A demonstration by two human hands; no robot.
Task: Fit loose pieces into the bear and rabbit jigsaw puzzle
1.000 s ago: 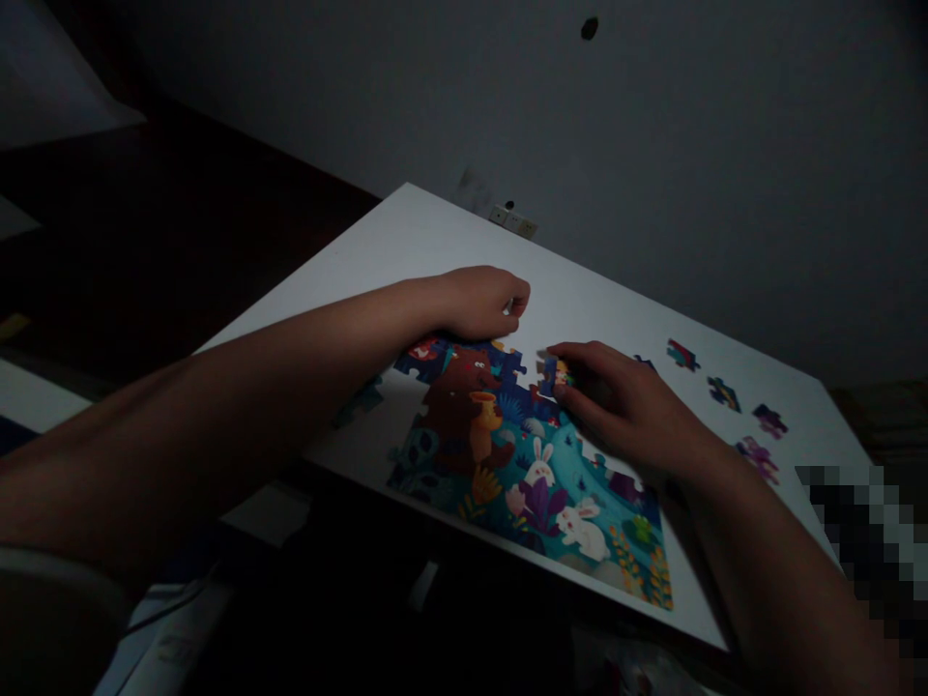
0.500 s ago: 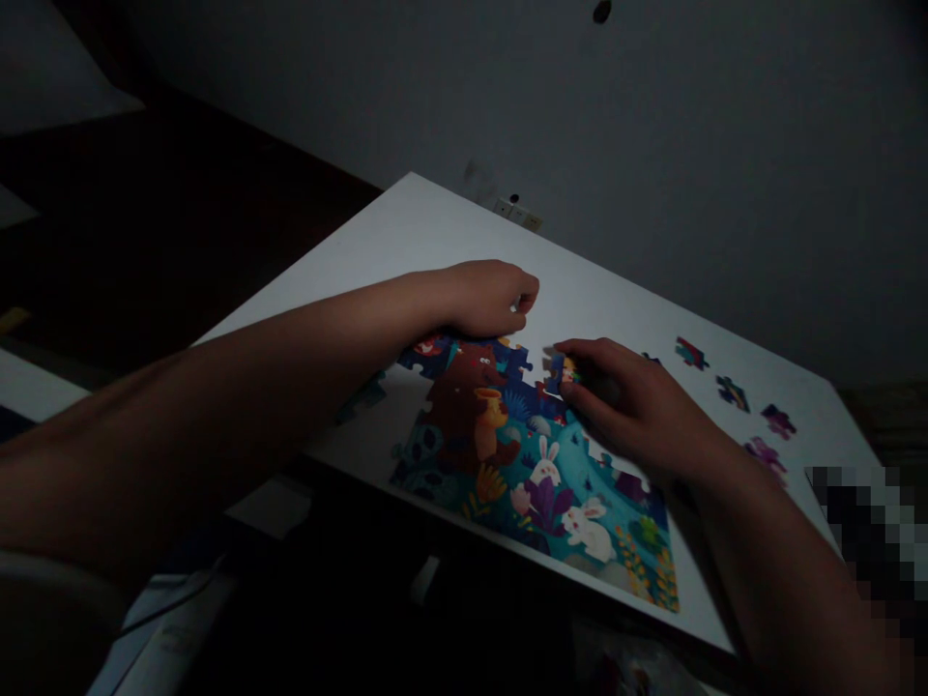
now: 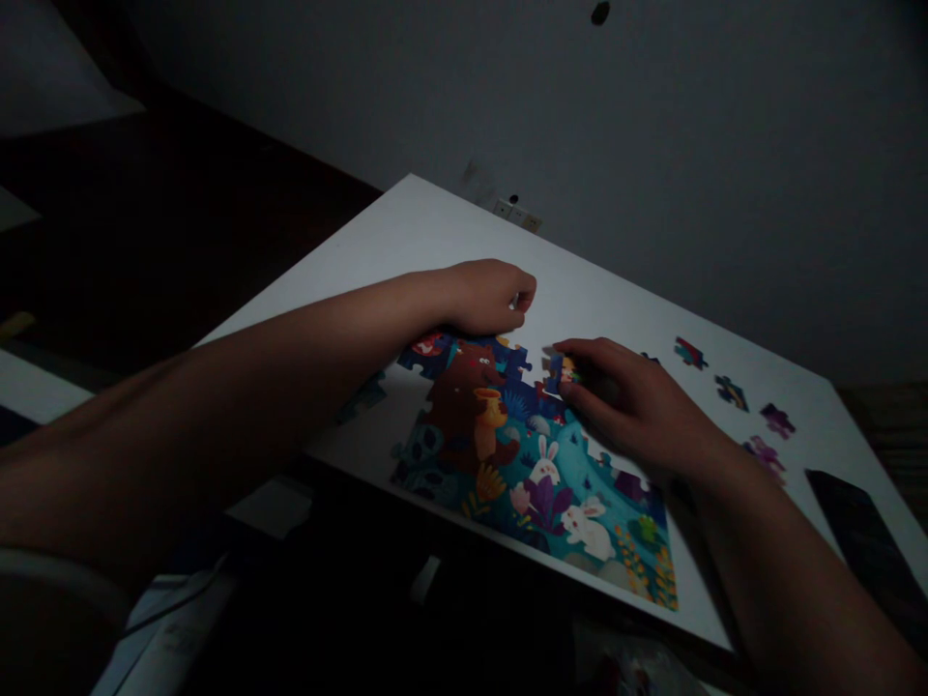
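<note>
A partly joined jigsaw puzzle [image 3: 529, 454] lies along the near side of the white table, showing a brown bear and white rabbits. Between the thumb and fingers of my right hand [image 3: 627, 396] is a puzzle piece [image 3: 560, 371] with blue and orange on it, at a gap in the puzzle's far right part. My left hand [image 3: 493, 295] rests curled at the puzzle's far edge, above the bear. Its fingertips are turned away, so whether anything is inside cannot be seen. My left forearm crosses over the puzzle's left side.
Several loose pieces, among them a red and teal piece [image 3: 690, 352] and a purple piece [image 3: 778, 420], lie right of my right hand. A dark flat object like a phone [image 3: 866, 536] is at the right. Behind the white table [image 3: 435, 227] stands a wall with sockets [image 3: 517, 214].
</note>
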